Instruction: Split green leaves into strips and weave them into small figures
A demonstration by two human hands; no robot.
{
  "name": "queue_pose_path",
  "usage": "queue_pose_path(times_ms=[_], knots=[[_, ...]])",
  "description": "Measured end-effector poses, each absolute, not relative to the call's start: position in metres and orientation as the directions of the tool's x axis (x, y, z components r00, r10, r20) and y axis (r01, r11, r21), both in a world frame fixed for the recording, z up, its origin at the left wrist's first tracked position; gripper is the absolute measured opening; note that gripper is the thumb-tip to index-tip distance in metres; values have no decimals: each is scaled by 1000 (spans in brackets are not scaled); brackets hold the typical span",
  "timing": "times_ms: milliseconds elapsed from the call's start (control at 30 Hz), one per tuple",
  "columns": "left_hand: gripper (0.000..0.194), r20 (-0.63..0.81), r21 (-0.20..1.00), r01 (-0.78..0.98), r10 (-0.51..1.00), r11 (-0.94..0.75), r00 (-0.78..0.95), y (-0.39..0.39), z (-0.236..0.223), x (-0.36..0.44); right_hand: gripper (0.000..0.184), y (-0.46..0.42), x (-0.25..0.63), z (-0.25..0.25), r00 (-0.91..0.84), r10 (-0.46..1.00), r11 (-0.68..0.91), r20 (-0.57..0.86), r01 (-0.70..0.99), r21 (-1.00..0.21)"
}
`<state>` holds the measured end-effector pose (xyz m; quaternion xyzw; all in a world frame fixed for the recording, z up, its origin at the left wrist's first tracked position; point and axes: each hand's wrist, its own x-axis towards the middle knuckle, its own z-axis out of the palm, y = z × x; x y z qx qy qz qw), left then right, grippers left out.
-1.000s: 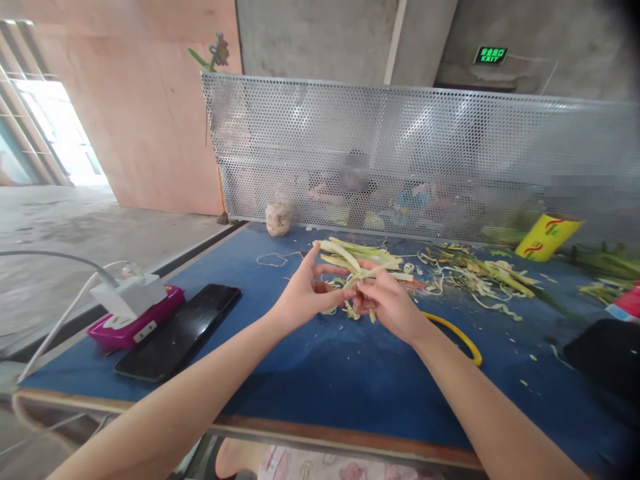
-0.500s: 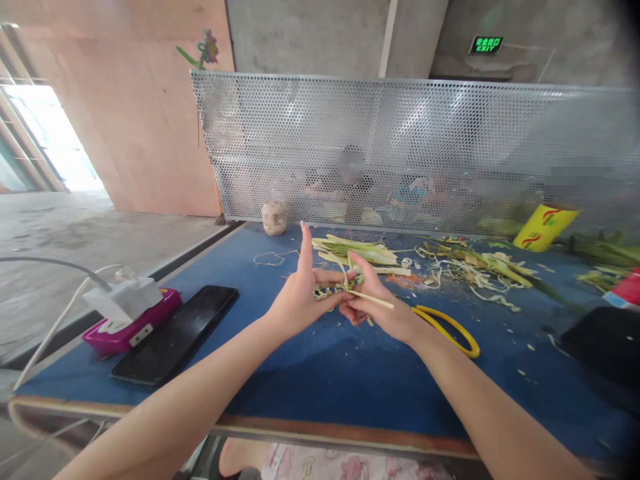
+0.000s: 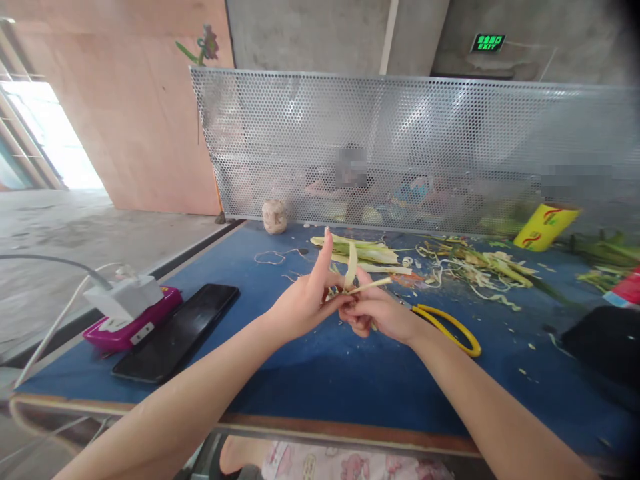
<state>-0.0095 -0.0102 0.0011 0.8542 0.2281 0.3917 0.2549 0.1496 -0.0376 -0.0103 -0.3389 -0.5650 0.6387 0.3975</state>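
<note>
Above the middle of the blue table (image 3: 300, 387), my two hands meet around pale yellow-green plant strips (image 3: 351, 265). My left hand (image 3: 300, 305) pinches the strips, its thumb pointing up. Fingers of my right hand (image 3: 383, 315) are curled and closed on the same strips from the other side. One flat strip stands up between the hands, and a thin one sticks out to the right over my right hand. Much of the bundle is hidden by my fingers. Scissors with yellow handles (image 3: 450, 330) lie beside my right wrist, partly covered by it.
Behind my hands lie split green stalks (image 3: 363, 252) and a heap of plant scraps (image 3: 485, 267). A yellow roll (image 3: 545, 227) stands at the back right. On the left are a black phone (image 3: 177, 333) and a purple power strip (image 3: 133, 323). A perforated metal screen (image 3: 310, 120) borders the table.
The left thumb has tipped to the right, and the right thumb has come down onto the strips. One flat strip now stands up between the hands; the thin strip's end has swung upward.
</note>
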Motion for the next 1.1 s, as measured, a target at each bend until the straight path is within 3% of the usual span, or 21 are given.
queue_pose_path(times_ms=[100, 200, 333, 467, 633, 767, 900, 1100], knots=[[92, 471, 653, 255, 645, -713, 602, -7, 1, -9, 84, -38, 147, -7, -426, 903, -88, -52, -65, -994], [94, 429, 728, 211, 674, -652, 602, -4, -1, -6, 83, -37, 147, -6, -372, 925, -93, -80, -17, -996], [95, 402, 842, 73, 711, -535, 578, -1, -6, -1, 84, -32, 147, -11, -226, 974, 48, 27, 87, -995], [97, 387, 856, 86, 742, -510, 548, 1, -9, 0, 87, -30, 146, -15, -216, 965, 173, 148, 106, -979], [104, 335, 883, 108, 774, -457, 537, 1, -7, -3, 89, -30, 146, -15, -258, 958, 145, 125, 57, -988], [99, 337, 841, 189, 764, -507, 550, 1, -8, -4, 85, -29, 149, -14, -236, 959, 187, 158, 107, -977], [95, 336, 863, 145, 764, -484, 550, 1, -7, -4, 77, -30, 150, -11, -177, 971, 185, 159, 139, -973], [95, 199, 972, -1, 819, -236, 538, 1, -5, -2, 73, -30, 156, -17, -238, 904, 411, 354, 261, -874]])
